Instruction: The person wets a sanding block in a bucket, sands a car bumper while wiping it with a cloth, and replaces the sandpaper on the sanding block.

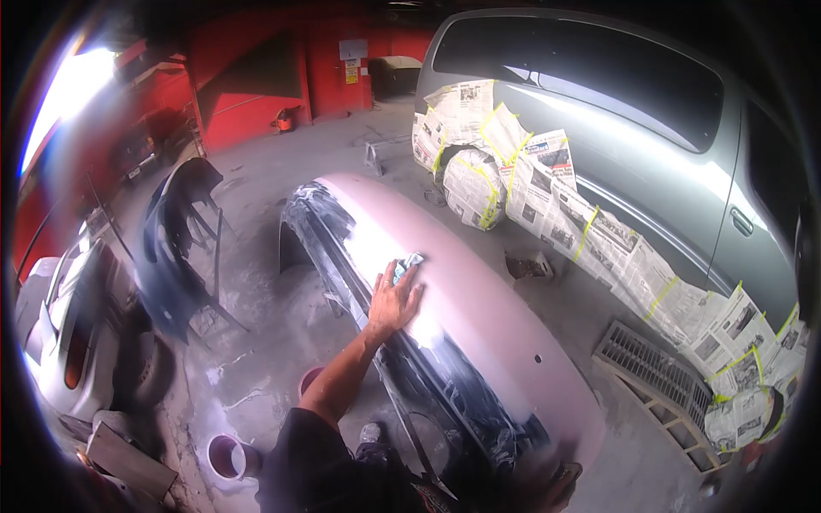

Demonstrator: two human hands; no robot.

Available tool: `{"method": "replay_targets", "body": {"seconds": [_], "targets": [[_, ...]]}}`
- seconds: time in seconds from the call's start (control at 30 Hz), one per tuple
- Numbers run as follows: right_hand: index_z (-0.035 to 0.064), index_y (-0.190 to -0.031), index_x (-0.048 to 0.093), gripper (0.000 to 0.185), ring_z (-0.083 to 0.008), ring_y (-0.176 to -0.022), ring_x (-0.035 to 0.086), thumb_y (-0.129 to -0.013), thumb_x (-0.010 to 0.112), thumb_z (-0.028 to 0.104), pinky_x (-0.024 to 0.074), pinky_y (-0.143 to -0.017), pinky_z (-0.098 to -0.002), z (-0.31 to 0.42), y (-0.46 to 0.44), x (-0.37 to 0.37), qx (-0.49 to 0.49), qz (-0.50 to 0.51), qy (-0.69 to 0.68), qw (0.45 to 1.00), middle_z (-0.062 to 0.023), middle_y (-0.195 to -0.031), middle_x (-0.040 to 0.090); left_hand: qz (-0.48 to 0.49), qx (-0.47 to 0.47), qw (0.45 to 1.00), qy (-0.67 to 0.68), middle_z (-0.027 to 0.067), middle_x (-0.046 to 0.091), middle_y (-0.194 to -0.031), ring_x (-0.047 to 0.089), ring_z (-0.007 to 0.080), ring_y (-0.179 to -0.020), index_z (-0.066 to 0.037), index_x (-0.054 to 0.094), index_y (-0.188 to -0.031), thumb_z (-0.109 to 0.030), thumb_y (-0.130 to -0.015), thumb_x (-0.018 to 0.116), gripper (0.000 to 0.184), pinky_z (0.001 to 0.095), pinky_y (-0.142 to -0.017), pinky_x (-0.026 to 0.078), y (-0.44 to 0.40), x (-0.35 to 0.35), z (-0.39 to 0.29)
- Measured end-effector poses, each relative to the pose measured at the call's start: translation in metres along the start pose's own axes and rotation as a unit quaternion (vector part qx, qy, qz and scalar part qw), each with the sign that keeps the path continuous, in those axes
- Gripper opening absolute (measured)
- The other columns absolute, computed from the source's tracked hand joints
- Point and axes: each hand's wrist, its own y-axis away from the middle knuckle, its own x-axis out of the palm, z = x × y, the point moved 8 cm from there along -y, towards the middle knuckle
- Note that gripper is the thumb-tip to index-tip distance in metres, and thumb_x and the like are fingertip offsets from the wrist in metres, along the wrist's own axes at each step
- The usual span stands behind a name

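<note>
A car bumper lies lengthwise in front of me, coated pink, with dark and whitish smeared patches along its left side. On its upper surface my left hand presses a small crumpled blue-white cloth with its fingers. Most of that cloth is hidden beneath the fingers. At the bumper's near end, low on the right, my right hand is in shadow beside the edge. Its fingers are too dark to make out clearly.
A silver van stands at right, masked with newspaper and yellow tape. A slatted grille lies beside it. At left are a dark bumper and a white bumper with an orange light. A pink bucket stands lower left.
</note>
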Motion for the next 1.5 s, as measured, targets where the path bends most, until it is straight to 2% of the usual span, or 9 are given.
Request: {"method": "replay_targets", "body": {"seconds": [0.57, 0.77, 0.9, 1.0, 1.1, 1.2, 1.3, 1.43, 1.5], "targets": [[-0.0008, -0.117, 0.063, 0.048, -0.046, -0.094, 0.063, -0.104, 0.038, 0.038, 0.0509, -0.08, -0.0538, 0.017, -0.004, -0.005, 0.01, 0.002, -0.023, 1.0, -0.0221, -0.111, 0.066, -0.059, -0.011, 0.998, 0.02, 0.0277, 0.047, -0.145, 0.049, 0.0462, -0.13, -0.013, 0.057, -0.139, -0.023, -0.097, 0.056, 0.044, 0.0517, -0.114, 0.035, 0.003, -0.003, 0.015], [0.0017, -0.127, 0.062, 0.053, -0.0463, -0.1, 0.062, -0.103, 0.039, 0.042, 0.0514, -0.08, -0.0544, -0.014, 0.019, 0.013, -0.007, -0.002, 0.014, 1.0, -0.0227, -0.116, 0.065, -0.069, 0.007, 0.997, 0.042, 0.0281, 0.051, -0.14, 0.053, 0.0449, -0.125, -0.006, 0.046, -0.144, -0.01, -0.094, 0.055, 0.051, 0.0484, -0.107, 0.044, 0.009, 0.006, 0.019], [0.0043, -0.135, 0.06, 0.05, -0.0468, -0.11, 0.059, -0.103, 0.044, 0.04, 0.0493, -0.091, -0.0543, -0.004, 0.007, 0.026, -0.086, 0.031, -0.016, 0.996, -0.0259, -0.12, 0.063, -0.107, 0.009, 0.994, 0.022, 0.027, 0.056, -0.131, 0.056, 0.0441, -0.118, -0.004, 0.047, -0.142, -0.005, -0.093, 0.056, 0.049, 0.0464, -0.099, 0.048, 0.017, -0.002, 0.021], [0.0044, -0.136, 0.06, 0.046, -0.0461, -0.115, 0.057, -0.103, 0.048, 0.034, 0.0472, -0.096, -0.0536, 0.062, -0.024, 0.04, -0.127, 0.072, -0.05, 0.988, -0.0277, -0.123, 0.061, -0.246, -0.117, 0.945, 0.179, 0.0255, 0.06, -0.12, 0.059, 0.0426, -0.111, -0.002, 0.05, -0.136, -0.006, -0.096, 0.055, 0.041, 0.0464, -0.091, 0.049, 0.032, -0.021, 0.063], [0.004, -0.136, 0.06, 0.042, -0.0449, -0.117, 0.055, -0.1, 0.056, 0.024, 0.0464, -0.1, -0.0516, 0.124, -0.035, 0.082, -0.166, 0.073, -0.143, 0.973, -0.0271, -0.13, 0.059, -0.338, -0.298, 0.864, 0.224, 0.0229, 0.06, -0.124, 0.058, 0.0342, -0.119, 0.004, 0.051, -0.134, -0.007, -0.097, 0.053, 0.038, 0.0401, -0.105, 0.043, 0.079, -0.031, 0.142], [0.009, -0.13, 0.064, 0.041, -0.0454, -0.123, 0.052, -0.09, 0.066, 0.014, 0.0429, -0.101, -0.0542, 0.192, -0.038, 0.138, -0.19, 0.164, -0.108, 0.962, -0.0233, -0.139, 0.052, -0.309, -0.341, 0.864, 0.204, 0.0219, 0.06, -0.124, 0.062, 0.0318, -0.114, 0.001, 0.054, -0.131, -0.009, -0.1, 0.054, 0.033, 0.0401, -0.1, 0.048, 0.14, -0.035, 0.237], [0.0117, -0.132, 0.064, 0.045, -0.0461, -0.123, 0.05, -0.088, 0.067, 0.011, 0.0427, -0.1, -0.0564, 0.255, -0.057, 0.193, -0.222, 0.224, -0.075, 0.946, -0.022, -0.141, 0.051, -0.255, -0.401, 0.878, 0.051, 0.0234, 0.064, -0.115, 0.061, 0.0407, -0.11, -0.001, 0.058, -0.122, -0.009, -0.096, 0.054, 0.027, 0.0452, -0.095, 0.048, 0.214, -0.036, 0.356], [0.0137, -0.135, 0.061, 0.043, -0.0465, -0.119, 0.051, -0.091, 0.062, 0.015, 0.0438, -0.096, -0.0566, 0.293, -0.067, 0.229, -0.184, 0.208, 0.012, 0.961, -0.0227, -0.14, 0.051, -0.088, -0.501, 0.861, -0.001, 0.0217, 0.066, -0.104, 0.062, 0.0431, -0.102, -0.004, 0.061, -0.11, -0.016, -0.093, 0.055, 0.021, 0.0499, -0.089, 0.049, 0.287, -0.047, 0.469], [0.0117, -0.134, 0.06, 0.038, -0.0462, -0.121, 0.051, -0.097, 0.055, 0.019, 0.0434, -0.095, -0.0556, 0.296, -0.057, 0.226, -0.24, 0.09, 0.109, 0.96, -0.0241, -0.139, 0.051, -0.004, -0.544, 0.839, 0.01, 0.0214, 0.069, -0.103, 0.066, 0.0434, -0.1, -0.006, 0.064, -0.11, -0.024, -0.088, 0.063, 0.028, 0.0499, -0.087, 0.052, 0.333, -0.032, 0.53]]}}
